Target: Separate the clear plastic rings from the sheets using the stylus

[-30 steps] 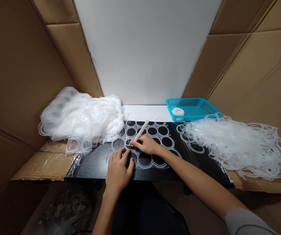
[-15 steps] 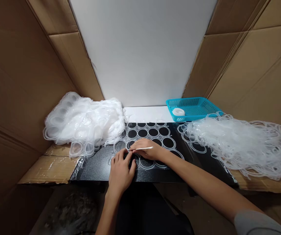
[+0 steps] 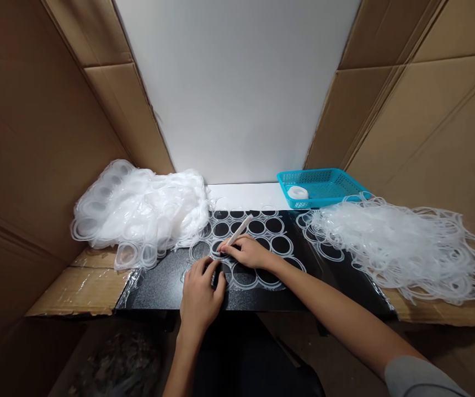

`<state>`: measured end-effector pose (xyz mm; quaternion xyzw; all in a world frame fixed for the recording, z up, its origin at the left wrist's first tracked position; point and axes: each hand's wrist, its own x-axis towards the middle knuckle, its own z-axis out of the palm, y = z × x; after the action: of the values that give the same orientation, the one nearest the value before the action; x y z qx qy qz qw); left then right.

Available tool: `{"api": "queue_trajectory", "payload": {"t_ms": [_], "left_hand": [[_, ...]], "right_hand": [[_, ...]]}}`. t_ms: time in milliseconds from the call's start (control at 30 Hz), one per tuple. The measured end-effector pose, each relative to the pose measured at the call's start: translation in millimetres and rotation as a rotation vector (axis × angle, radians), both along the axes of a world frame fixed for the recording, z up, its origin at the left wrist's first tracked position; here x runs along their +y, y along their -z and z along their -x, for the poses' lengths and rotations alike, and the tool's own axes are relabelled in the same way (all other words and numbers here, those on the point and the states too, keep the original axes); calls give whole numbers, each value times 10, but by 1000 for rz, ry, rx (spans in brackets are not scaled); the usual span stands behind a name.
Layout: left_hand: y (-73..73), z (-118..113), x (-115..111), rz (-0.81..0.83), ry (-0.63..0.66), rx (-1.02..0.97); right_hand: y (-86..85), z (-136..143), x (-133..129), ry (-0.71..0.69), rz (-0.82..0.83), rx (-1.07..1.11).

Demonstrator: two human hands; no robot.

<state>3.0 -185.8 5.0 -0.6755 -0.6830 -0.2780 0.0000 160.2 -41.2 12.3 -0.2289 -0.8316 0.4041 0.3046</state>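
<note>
Your left hand (image 3: 201, 286) rests palm down at the ring sheet's (image 3: 265, 234) near left part, fingers bent, thumb apart, gripping nothing that shows; it probably steadies the thin plastic. Your right hand (image 3: 243, 251) pinches a white stick (image 3: 241, 228) near its lower end, likely for fine control; whether the tip touches a ring is too small to tell. The sheet lies flat mid-worktop (image 3: 152, 292), whose black surface presumably makes pale rings easier to see.

Further out, from the left, a cardboard wall (image 3: 30, 121) and a bulky plastic heap (image 3: 158, 207) crowd that side. Beyond the sheet's far right, a blue basket (image 3: 324, 202) holds a white roll (image 3: 298, 192). A tangled ring heap (image 3: 403, 248) takes up the right end, while your right forearm partly hides the sheet.
</note>
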Motion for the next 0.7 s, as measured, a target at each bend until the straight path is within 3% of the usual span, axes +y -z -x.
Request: {"api": "queue_trajectory", "payload": {"t_ms": [400, 533, 700], "left_hand": [[-59, -67, 26, 10, -21, 96], [-44, -49, 28, 2, -23, 68], [-5, -19, 29, -16, -4, 28]], "right_hand": [[8, -6, -7, -39, -24, -45], [15, -14, -1, 1, -16, -55], [11, -25, 11, -62, -59, -33]]}}
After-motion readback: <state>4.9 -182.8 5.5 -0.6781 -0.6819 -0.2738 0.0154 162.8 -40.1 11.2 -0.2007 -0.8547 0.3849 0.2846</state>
